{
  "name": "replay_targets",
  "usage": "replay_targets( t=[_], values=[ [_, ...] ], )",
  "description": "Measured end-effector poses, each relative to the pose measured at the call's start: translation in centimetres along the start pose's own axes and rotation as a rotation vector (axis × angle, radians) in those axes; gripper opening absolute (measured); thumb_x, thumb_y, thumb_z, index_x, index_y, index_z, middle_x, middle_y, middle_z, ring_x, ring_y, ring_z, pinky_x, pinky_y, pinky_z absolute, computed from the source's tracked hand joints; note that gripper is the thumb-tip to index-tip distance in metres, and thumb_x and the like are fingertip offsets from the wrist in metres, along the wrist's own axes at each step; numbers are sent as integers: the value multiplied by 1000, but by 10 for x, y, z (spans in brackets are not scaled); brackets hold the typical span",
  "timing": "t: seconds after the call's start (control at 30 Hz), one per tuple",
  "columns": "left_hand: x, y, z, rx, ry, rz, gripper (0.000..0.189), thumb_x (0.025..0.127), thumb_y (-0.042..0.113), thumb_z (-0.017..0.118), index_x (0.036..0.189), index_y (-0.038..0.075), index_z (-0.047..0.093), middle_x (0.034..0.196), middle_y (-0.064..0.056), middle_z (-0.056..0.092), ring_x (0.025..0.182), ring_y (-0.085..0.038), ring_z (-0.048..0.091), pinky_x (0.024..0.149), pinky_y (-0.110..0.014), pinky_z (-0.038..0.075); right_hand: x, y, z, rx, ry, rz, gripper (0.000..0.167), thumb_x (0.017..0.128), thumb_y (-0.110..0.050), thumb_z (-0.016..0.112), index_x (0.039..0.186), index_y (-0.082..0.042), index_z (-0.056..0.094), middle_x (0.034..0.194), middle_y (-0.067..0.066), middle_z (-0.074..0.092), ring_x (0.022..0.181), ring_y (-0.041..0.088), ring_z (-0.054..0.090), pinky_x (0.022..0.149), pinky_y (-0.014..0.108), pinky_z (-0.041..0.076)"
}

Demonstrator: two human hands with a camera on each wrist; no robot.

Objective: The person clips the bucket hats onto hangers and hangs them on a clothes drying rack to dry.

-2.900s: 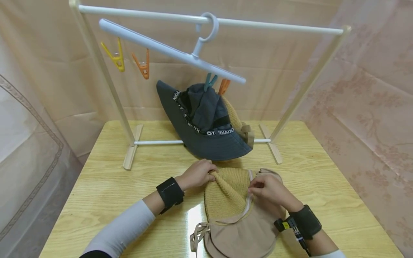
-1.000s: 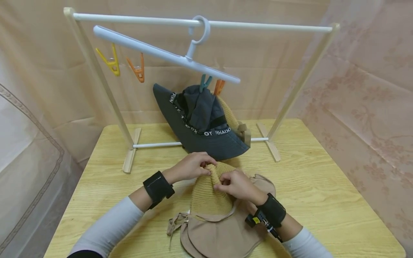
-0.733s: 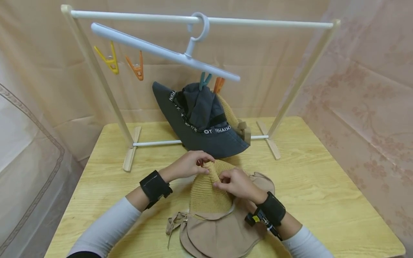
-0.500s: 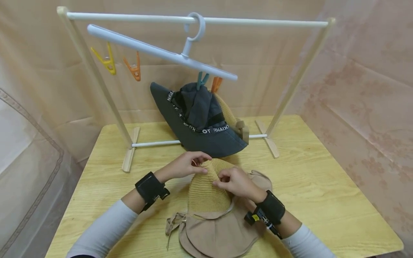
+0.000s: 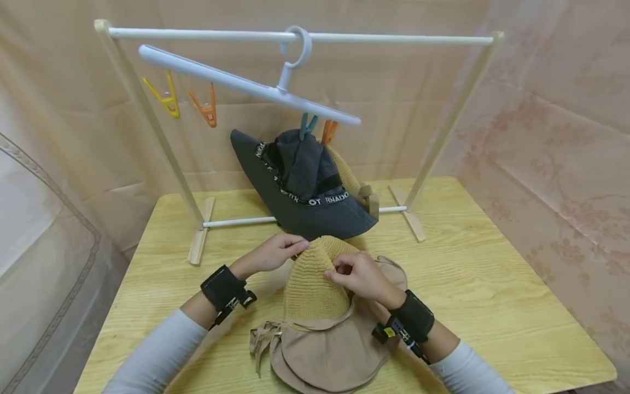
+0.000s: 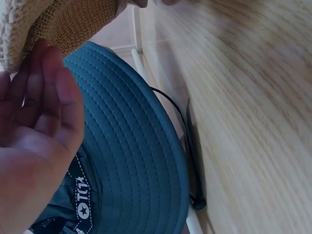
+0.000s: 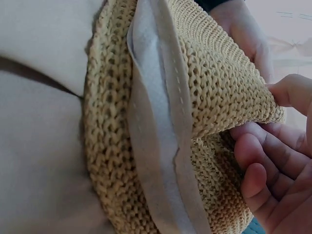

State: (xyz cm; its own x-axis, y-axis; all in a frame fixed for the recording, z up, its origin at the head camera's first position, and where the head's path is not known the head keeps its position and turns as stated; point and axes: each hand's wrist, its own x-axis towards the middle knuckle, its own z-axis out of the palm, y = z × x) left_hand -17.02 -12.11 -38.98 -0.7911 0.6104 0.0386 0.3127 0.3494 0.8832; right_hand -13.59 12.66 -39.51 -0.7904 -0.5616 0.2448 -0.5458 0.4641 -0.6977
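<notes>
A sun hat with a knitted straw-coloured crown (image 5: 315,298) and a beige cloth brim (image 5: 327,355) stands partly raised on the table. My left hand (image 5: 272,253) pinches the top left of the crown; in the left wrist view its fingertips (image 6: 51,61) touch the knit edge. On the right side, my right hand (image 5: 363,278) pinches a fold of the knit between thumb and fingers, also seen from inside in the right wrist view. A ribbon tie (image 5: 264,339) hangs at the brim's left. Part of the crown's right side is hidden behind the right hand.
Behind the hands, a dark bucket hat (image 5: 315,210) and another straw hat (image 5: 346,174) hang from a tilted hanger (image 5: 236,82) by teal and orange clips. A yellow clip (image 5: 167,101) and an orange clip (image 5: 208,112) hang at left. A rack (image 5: 418,37) carries the hanger.
My right hand has gone from the brim's inner edge to the crown. The crown's top has been lifted and its crease spread out, while my left hand has shifted left.
</notes>
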Motion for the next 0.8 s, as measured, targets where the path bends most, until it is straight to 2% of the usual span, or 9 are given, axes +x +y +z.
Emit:
replay_targets(
  t=[0.1,0.23,0.4,0.57,0.8],
  values=[
    [-1,-1,0,11,-3,-15,27,104,11,42,97,1,66,86,-5,63,78,-8,56,77,-36,53,3,-2,-1,4,3,9,20,88,-19,71,71,-13,64,62,-7,53,55,-2,45,51,18,41],
    [-2,1,-3,43,4,11,22,100,5,45,102,-1,66,83,-4,59,74,-9,50,68,-22,43,8,-6,-1,2,21,-6,20,87,-18,72,70,-13,63,62,-8,52,55,-1,44,51,18,40],
    [-5,1,-5,76,18,25,17,92,-2,52,100,-2,67,84,-8,64,75,-7,52,69,-21,46,13,-9,1,1,42,-53,20,87,-17,73,71,-14,62,62,-9,50,56,-2,44,52,18,39],
    [-6,0,-4,71,14,10,18,92,2,60,107,-3,69,92,-14,71,77,-3,57,74,-22,51,18,-12,3,8,61,-85,15,87,-16,73,76,-10,65,65,-6,54,59,-2,46,54,18,42],
    [-6,3,-4,33,107,51,22,93,4,61,112,-4,67,104,-19,70,89,-4,59,82,-24,51,27,-18,1,36,76,-79,8,88,-15,73,83,-9,70,70,-2,63,61,-2,51,56,19,46]
  ],
)
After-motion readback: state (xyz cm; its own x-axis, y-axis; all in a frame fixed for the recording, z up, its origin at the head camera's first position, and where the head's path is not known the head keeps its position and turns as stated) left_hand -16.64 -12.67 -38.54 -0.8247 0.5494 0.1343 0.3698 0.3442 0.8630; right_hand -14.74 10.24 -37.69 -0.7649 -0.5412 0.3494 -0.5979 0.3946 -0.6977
